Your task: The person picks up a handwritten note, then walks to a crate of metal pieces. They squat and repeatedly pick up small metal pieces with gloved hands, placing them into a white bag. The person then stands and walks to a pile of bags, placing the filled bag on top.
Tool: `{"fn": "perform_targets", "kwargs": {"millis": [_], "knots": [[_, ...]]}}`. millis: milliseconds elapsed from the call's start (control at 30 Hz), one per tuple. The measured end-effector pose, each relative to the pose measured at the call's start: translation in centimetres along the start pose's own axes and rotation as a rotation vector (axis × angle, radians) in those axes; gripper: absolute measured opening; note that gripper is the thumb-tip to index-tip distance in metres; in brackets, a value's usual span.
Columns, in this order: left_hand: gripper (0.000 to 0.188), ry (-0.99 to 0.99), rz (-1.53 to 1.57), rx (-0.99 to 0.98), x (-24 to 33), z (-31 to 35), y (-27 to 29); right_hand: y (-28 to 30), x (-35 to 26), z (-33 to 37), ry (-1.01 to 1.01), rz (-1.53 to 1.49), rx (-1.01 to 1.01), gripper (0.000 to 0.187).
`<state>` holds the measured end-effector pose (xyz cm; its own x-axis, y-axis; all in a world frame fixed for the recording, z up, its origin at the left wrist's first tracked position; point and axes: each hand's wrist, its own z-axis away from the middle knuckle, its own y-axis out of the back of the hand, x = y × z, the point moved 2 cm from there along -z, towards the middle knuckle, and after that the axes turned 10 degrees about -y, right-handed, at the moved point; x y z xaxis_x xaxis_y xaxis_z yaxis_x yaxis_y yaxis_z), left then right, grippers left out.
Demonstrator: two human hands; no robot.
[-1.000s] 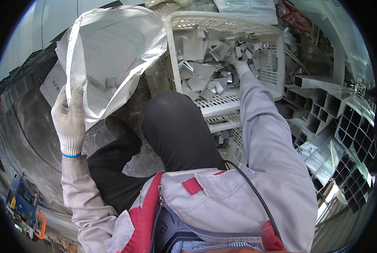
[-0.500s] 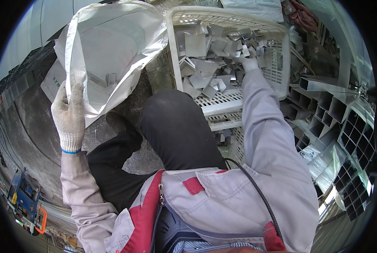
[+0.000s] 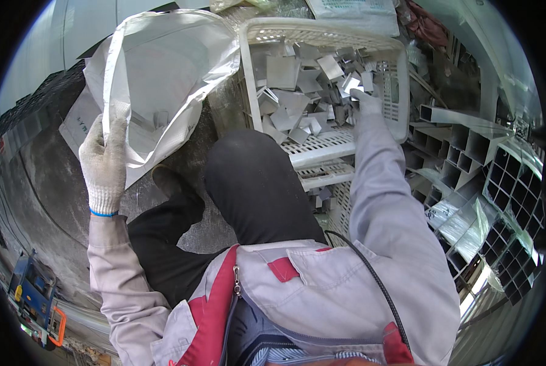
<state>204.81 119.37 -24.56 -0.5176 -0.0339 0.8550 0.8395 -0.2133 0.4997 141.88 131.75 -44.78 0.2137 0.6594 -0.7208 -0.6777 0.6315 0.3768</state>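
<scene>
My left hand (image 3: 104,155), in a knitted white glove with a blue band at the cuff, is closed on the rim of a large white woven sack (image 3: 115,79). The sack's mouth gapes toward me, and a few metal pieces (image 3: 161,119) lie inside. To the right, my gloved right hand (image 3: 368,104) is inside a white plastic basket (image 3: 331,148). Its fingers are bent against a shiny angled metal piece (image 3: 351,84) and seem to grip it. Many small silvery cut metal pieces (image 3: 282,72) fill the basket; some are flat, others L-shaped.
Under the basket stands another white basket (image 3: 328,177) holding metal pieces. Square metal tubes (image 3: 468,146) are stacked at the right, partly wrapped in plastic film. My bent knee (image 3: 254,183) is between sack and basket. A blue machine (image 3: 35,290) with an orange handle stands lower left.
My right hand has drawn back slightly toward me within the basket, and some pieces near it have shifted. The left hand still holds the sack rim. The whole view has moved a little.
</scene>
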Motion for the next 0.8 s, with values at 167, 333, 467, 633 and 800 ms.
{"fn": "perform_targets", "kwargs": {"millis": [167, 333, 467, 633, 800], "knots": [[0.041, -0.050, 0.074, 0.044, 0.4, 0.0, -0.3, -0.6, -2.1, 1.8, -0.118, -0.455, -0.271, 0.036], [0.040, -0.065, 0.059, 0.027, 1.1, 0.4, -0.3, -4.3, -4.1, 6.4, -0.166, -0.710, -0.767, 0.040], [0.041, -0.112, 0.013, 0.029, 1.4, 0.6, -0.3, -10.2, -5.7, 11.0, -0.101, -0.743, -0.954, 0.059], [0.036, -0.156, -0.014, 0.034, 1.5, 0.9, -0.6, -18.7, -8.5, 15.0, -0.286, -0.724, -1.303, 0.070], [0.039, -0.141, -0.093, 0.020, 1.4, 1.2, -0.1, -25.3, -10.3, 18.9, -0.221, -0.663, -1.505, 0.076]]}}
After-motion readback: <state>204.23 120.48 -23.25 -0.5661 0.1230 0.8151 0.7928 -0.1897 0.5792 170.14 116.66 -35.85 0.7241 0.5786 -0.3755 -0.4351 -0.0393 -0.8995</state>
